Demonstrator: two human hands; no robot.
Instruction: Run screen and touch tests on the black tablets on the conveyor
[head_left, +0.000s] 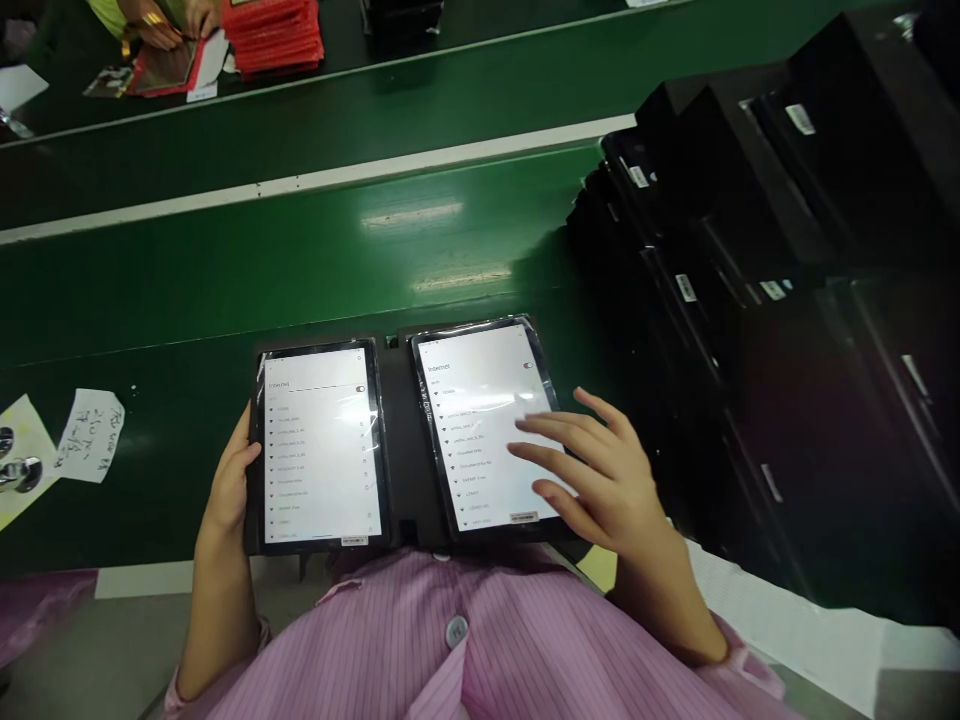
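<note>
Two tablets lie side by side in front of me, each on a black case or tray, with white screens headed "Internet" above a list of networks. The left tablet [322,450] is gripped at its left edge by my left hand [231,488], thumb on the rim and the other fingers hidden beneath. Over the lower right of the right tablet [469,440], my right hand [600,475] is spread with its fingers apart, holding nothing. Whether a fingertip touches the glass I cannot tell. Small barcode labels sit along both lower edges.
Tall stacks of black cases [750,300] with white labels stand at the right. Handwritten paper [90,435] lies on the left of the green bench [300,260]. Across the divider, another person's hands [169,30] work near a pile of red sleeves [274,40].
</note>
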